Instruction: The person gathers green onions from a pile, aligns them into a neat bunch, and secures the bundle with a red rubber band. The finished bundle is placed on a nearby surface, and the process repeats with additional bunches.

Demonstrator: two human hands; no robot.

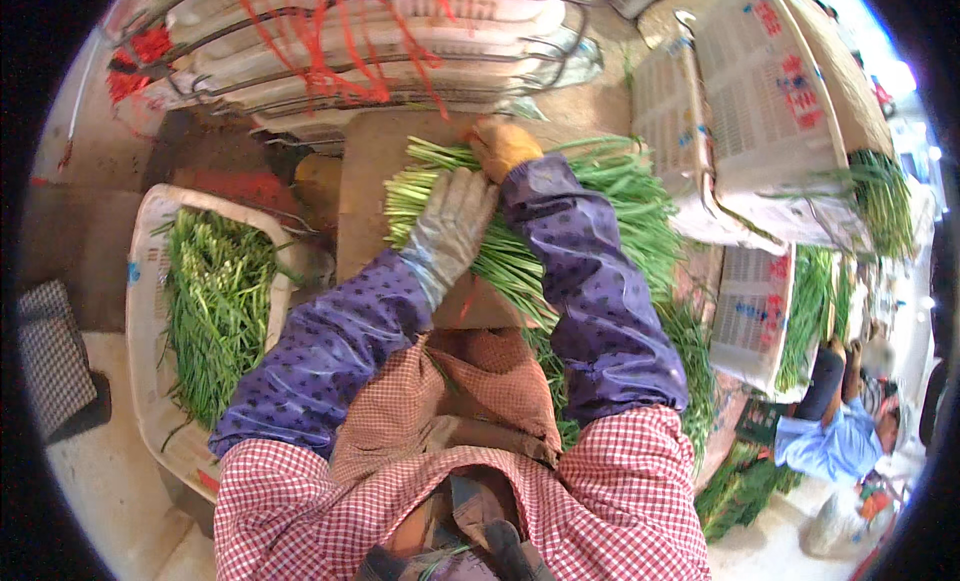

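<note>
A thick bunch of long green stalks that look like garlic chives [615, 183] lies across a brown board [367, 168] before me, pale cut ends to the left. My left hand [457, 221], in a grey work glove, rests over the bunch near those ends, fingers straight and close together. Just beyond it, my right hand [506, 149] in an orange-yellow glove has its fingers curled at the bunch's far edge. A bit of red strip shows at its fingertips; the grip is partly hidden. Another red strip end [468, 299] pokes out on the near side.
To my left stands a white plastic basket [135, 311] of loose greens. Red strips [330, 48] hang over a metal rack by stacked crates ahead. White crates [765, 100] stand at right, with more greens [690, 348] below. A seated person [832, 438] is farther right.
</note>
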